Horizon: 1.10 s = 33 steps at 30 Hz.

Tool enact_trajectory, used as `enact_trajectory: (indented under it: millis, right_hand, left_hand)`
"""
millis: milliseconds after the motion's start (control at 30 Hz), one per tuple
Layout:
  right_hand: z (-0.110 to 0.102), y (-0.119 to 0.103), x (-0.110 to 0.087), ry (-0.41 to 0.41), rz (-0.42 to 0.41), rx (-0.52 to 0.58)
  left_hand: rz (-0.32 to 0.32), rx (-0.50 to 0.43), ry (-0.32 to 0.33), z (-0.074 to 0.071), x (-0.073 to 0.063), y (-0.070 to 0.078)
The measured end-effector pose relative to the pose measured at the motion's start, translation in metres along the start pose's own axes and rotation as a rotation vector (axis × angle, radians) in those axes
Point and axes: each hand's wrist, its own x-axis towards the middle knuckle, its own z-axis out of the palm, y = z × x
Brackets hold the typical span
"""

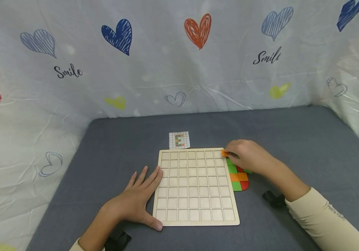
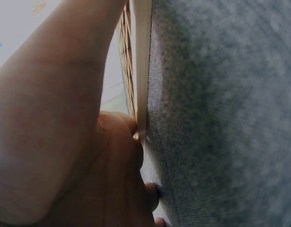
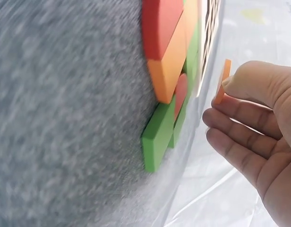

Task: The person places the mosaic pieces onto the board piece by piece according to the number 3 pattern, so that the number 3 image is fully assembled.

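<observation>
Pinching an orange tile (image 1: 224, 153) between thumb and fingertips, the right hand (image 1: 246, 155) was clamped on that piece at the far right corner of the wooden board (image 1: 193, 191). The fingers partly covered the tile in the head view, and it probably hung just above the board. On the near side of the grip, beside the board's right edge, lay a cluster of green, orange and red tiles (image 1: 234, 177), some hidden by the hand. To the left of the grip spread the board, its framed rows of square cells showing pale wood. Across it from the grip, the left hand (image 1: 136, 202) rested with fingers spread apart, index finger at the board's left edge and thumb at its near corner; in the left wrist view most fingertips were hidden. Past the board, left of the grip, lay a card (image 1: 179, 140) printed with a coloured grid, too small to read closely. Farther off, beyond the grey cloth (image 1: 292, 139), hung a white curtain (image 1: 154, 69) with hearts, some cut off.
</observation>
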Motion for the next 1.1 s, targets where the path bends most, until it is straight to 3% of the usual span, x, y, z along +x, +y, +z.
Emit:
enact_trajectory:
  millis: [1100]
  right_hand:
    - [0.013,-0.024,0.017,0.009,-0.106,0.079]
  left_hand:
    - [-0.007,0.002,0.002,0.002,0.000,0.000]
